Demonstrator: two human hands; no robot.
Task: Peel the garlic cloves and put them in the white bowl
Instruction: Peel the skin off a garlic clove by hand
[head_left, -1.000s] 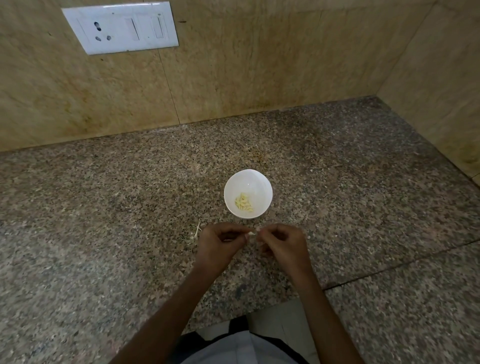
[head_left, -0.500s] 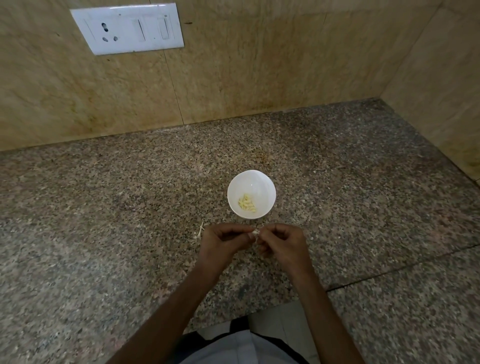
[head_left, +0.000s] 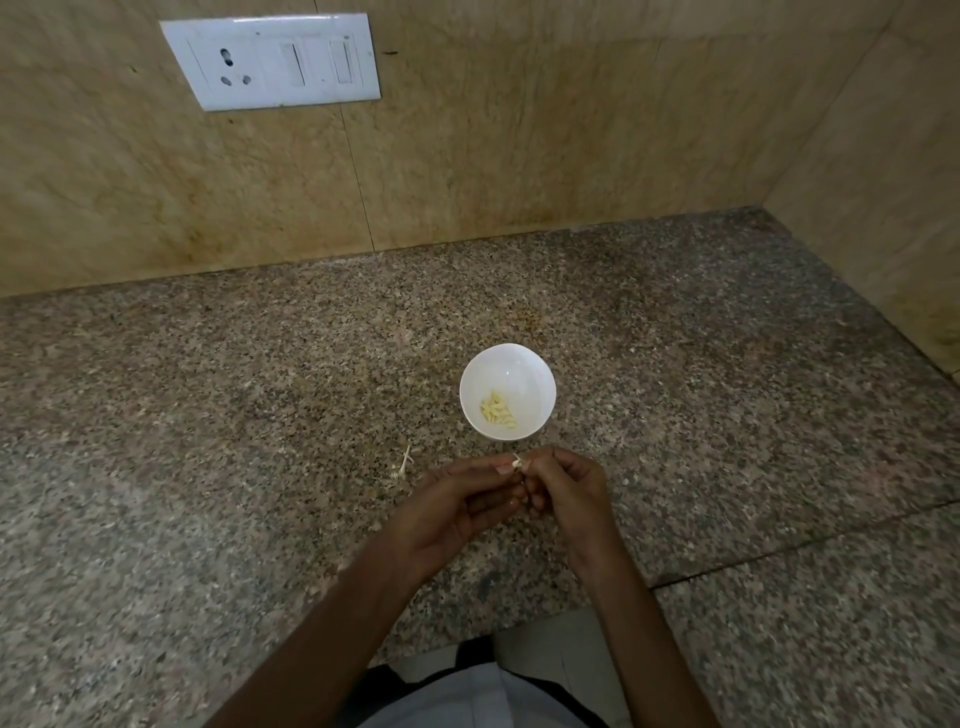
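- The left hand (head_left: 457, 506) and right hand (head_left: 566, 491) meet, and both pinch one small clove (head_left: 517, 461) in their fingertips.
- The bowl (head_left: 519, 371) sits on the counter (head_left: 208, 415), at 12 o'clock from the hands, just beside them.
- Peeled cloves (head_left: 497, 410) lie in it, so part of the job looks done.
- The pinched clove is not in yet.
- A bit of peel (head_left: 404, 462) lies at 9 o'clock.

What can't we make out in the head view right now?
- Garlic clove, head view: tiny, mostly covered by the fingertips of the left hand and right hand pinching it; how much skin is left is unclear.
- Peeled cloves in the white bowl, head view: too small and piled to count.
- Pale scrap on the counter, head view: too small to tell skin from stem.
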